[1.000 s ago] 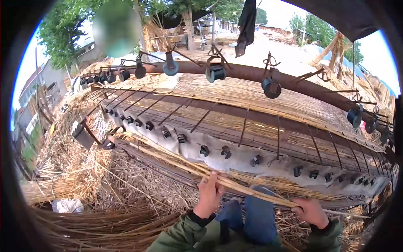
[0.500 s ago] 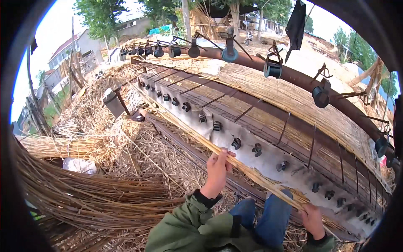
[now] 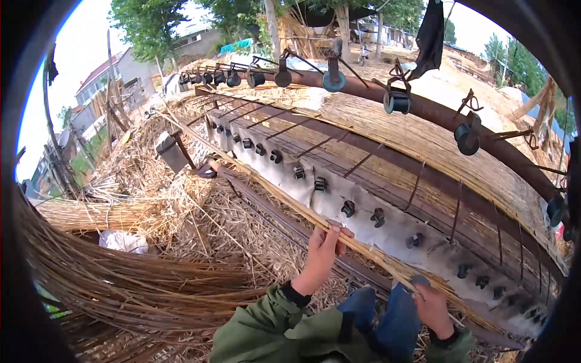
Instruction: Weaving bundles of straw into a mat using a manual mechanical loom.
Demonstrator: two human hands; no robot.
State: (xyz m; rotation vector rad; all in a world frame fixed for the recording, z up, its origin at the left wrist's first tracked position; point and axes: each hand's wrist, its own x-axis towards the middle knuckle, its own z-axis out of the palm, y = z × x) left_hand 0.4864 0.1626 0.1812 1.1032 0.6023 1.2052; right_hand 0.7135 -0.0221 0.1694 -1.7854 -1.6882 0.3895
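Observation:
A thin bundle of long, straw-coloured reeds slants across in front of me, from the far left down to the near right. My left hand is closed round its middle, thumb on top. Nearer its right end, my right hand grips the same reeds, with the fingertips partly hidden. Just beyond the bundle runs a pale sheet-covered strip set with a row of small black spools. Behind this, thin metal rods stick out from a long rusty frame.
A finished-looking reed mat lies beyond the frame. Above it, a thick rusty pipe carries spools of dark wire. A large heap of brown stalks lies at left, near loose straw and a metal bar.
My right hand has moved left and slightly up along the reeds. My left hand keeps its hold, a little lower. The whole view has shifted slightly.

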